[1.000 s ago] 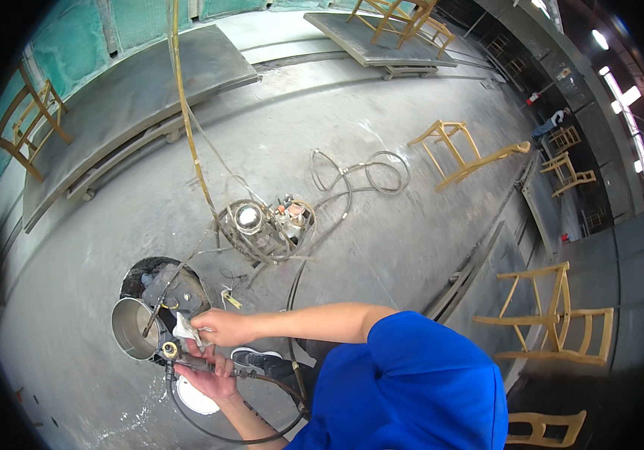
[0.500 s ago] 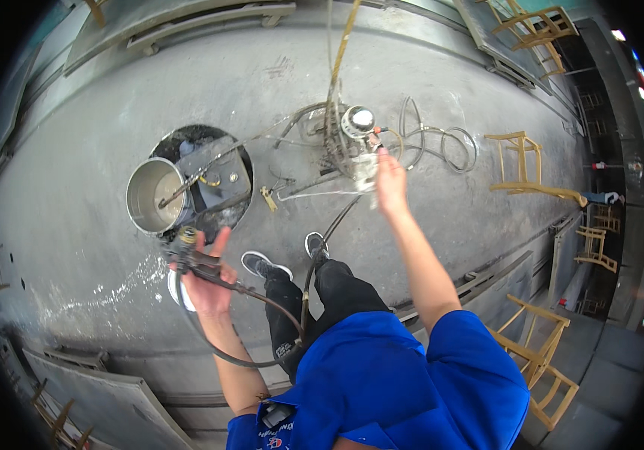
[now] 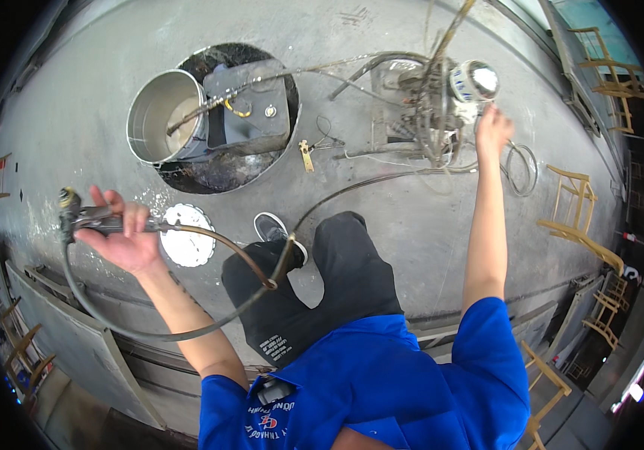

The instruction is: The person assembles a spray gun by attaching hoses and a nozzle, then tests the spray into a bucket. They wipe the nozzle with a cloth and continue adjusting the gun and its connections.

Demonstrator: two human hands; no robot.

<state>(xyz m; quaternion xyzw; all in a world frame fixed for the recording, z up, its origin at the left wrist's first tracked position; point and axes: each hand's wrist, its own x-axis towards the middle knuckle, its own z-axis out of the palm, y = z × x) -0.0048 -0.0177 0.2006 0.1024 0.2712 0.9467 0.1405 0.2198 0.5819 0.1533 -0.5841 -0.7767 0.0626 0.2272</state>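
Head cam: fisheye, left one of head-worn pair, upright, looks steeply down at floor point(image 3: 419, 247) from above person's own body. Blue shirt point(image 3: 382, 367) fills near centre, close to lens. Left hand point(image 3: 131, 244) at left, right hand point(image 3: 493, 133) at far right, both inside wide coverage. Chair point(image 3: 584, 235) near right rim reads small, well off; straight edges bow outward there.

Here's the dark metal spray gun point(image 3: 97, 221), nearly level out at left, brassy fitting point(image 3: 65, 196) on its left end; a grey hose point(image 3: 172, 337) loops from there, a brown hose point(image 3: 221, 238) from the other. Over right, a blurred white cloth point(image 3: 466, 112) shows just below the silver-domed canister point(image 3: 476, 81)!
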